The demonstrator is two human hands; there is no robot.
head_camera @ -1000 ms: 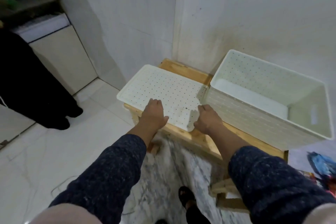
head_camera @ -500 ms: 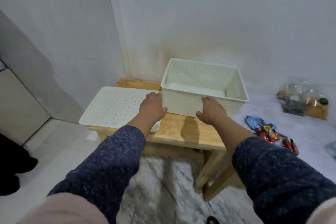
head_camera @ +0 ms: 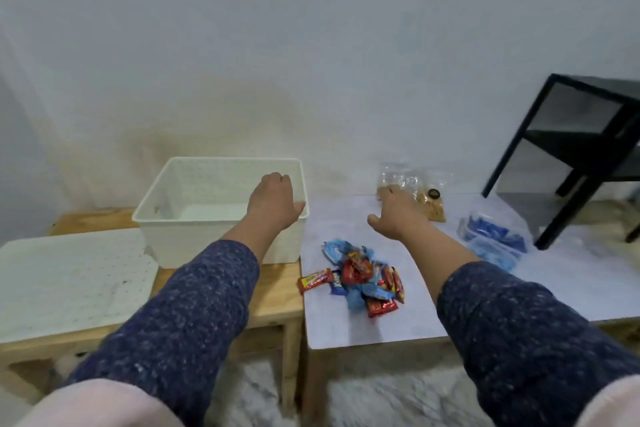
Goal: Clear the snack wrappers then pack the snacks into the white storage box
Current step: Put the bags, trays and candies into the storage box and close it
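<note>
The white storage box (head_camera: 194, 211) stands open and looks empty on a wooden bench (head_camera: 277, 291), its perforated lid (head_camera: 69, 281) lying flat to the left. My left hand (head_camera: 273, 201) hovers over the box's right rim, fingers loosely curled, holding nothing. A pile of red and blue snack packets and wrappers (head_camera: 360, 277) lies on the white table (head_camera: 346, 329) to the right. My right hand (head_camera: 398, 211) reaches over that table, fingers spread, at a clear bag of brown snacks (head_camera: 431, 198) by the wall; I cannot tell if it touches it.
A clear bag with blue packets (head_camera: 491, 239) lies at the table's right. A black shelf unit (head_camera: 581, 149) stands behind it at the far right. The wall runs close behind both surfaces. Marbled floor shows below.
My view has swung right from the lid and bench to the snack table. Both hands left the lid and box front; the left now hangs over the box, the right reaches toward the back bag.
</note>
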